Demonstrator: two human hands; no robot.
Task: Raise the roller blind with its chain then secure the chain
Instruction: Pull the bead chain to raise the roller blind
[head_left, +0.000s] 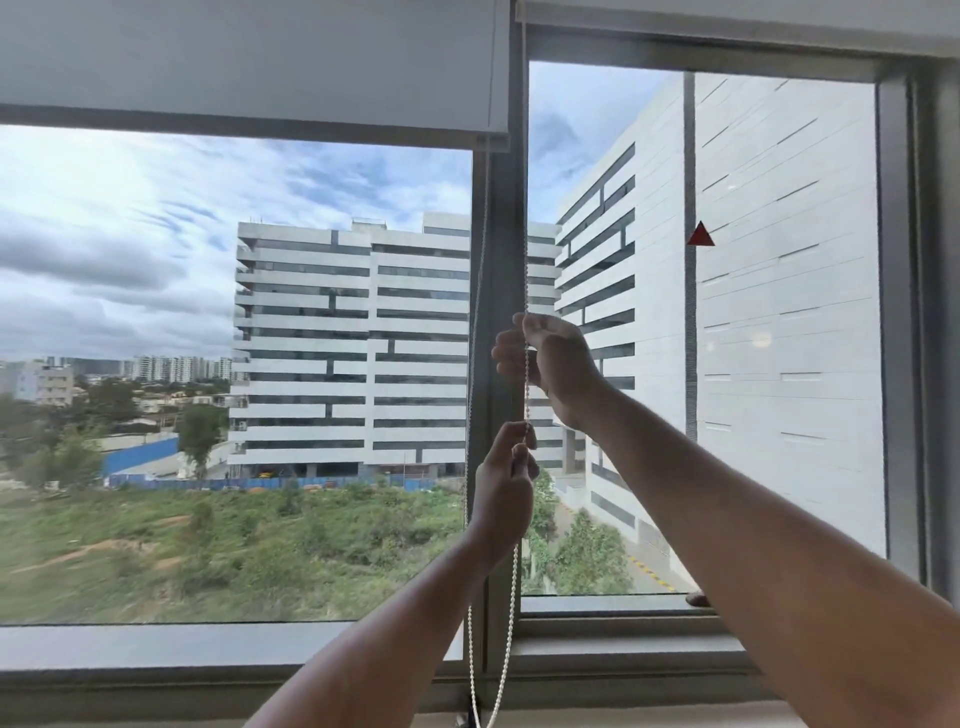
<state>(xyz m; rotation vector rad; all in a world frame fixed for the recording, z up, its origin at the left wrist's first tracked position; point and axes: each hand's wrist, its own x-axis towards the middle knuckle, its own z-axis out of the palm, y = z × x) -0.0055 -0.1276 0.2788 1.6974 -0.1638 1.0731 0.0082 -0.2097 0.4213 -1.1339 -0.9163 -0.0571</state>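
1. Two hands on one strand of the bead chain (525, 374), stacked in front of the window mullion (501, 291).
2. Right hand (550, 358) is the upper one, fingers curled shut around the chain. Strand enters the fist at the top, by the thumb and index finger, and drops out below it.
3. Left hand (506, 486) sits directly below the right hand, a short gap between them with chain visible across it. Thumb and fingertips pinched together on the same strand near its top knuckles.
4. Below the left hand the chain hangs down behind the wrist, curves toward the sill (208, 649), and runs out of view at the bottom edge of the frame.
5. Second strand of the loop runs just left of both hands, from the blind's bottom corner down to the sill. Neither hand touches it.
6. Above the right hand the gripped strand goes straight up along the mullion to the top of the frame.
7. Left roller blind (249, 67) is up and to the left of both hands, its bottom bar well above the right hand, most of the glass uncovered.
8. Right blind (727, 15) is above the right hand, raised higher, only a strip showing.
9. Cannot tell which blind this chain drives.
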